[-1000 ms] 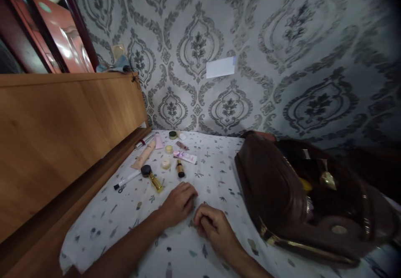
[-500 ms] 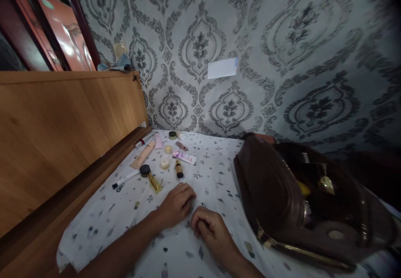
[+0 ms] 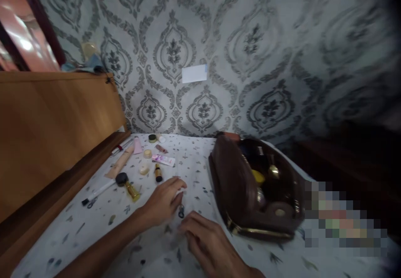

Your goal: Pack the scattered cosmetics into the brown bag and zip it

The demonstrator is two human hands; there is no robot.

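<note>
My left hand [image 3: 163,200] hovers over the patterned white sheet [image 3: 94,228], its fingers reaching forward and its thumb pinched in. A small dark loop [image 3: 181,212] hangs just under that thumb. My right hand [image 3: 206,240] is close below it, fingers curled toward the loop; whether it touches the loop is unclear. Left of my hands lie a gold bottle with a black cap [image 3: 128,186], a small dark bottle [image 3: 158,173] and a pink-white tube [image 3: 163,160]. An open brown bag [image 3: 238,186] lies to the right.
Along the wooden headboard [image 3: 56,123] lie a beige tube [image 3: 120,165], a white pen-like stick [image 3: 97,193] and small round jars [image 3: 144,169]. A patterned wall [image 3: 250,61] closes the far side. A pixelated patch [image 3: 338,219] sits right of the bag.
The view has swung right, so everything sits further left. My left fingers have stretched out from a curl. The hands have parted a little, and the dark loop now shows between them.
</note>
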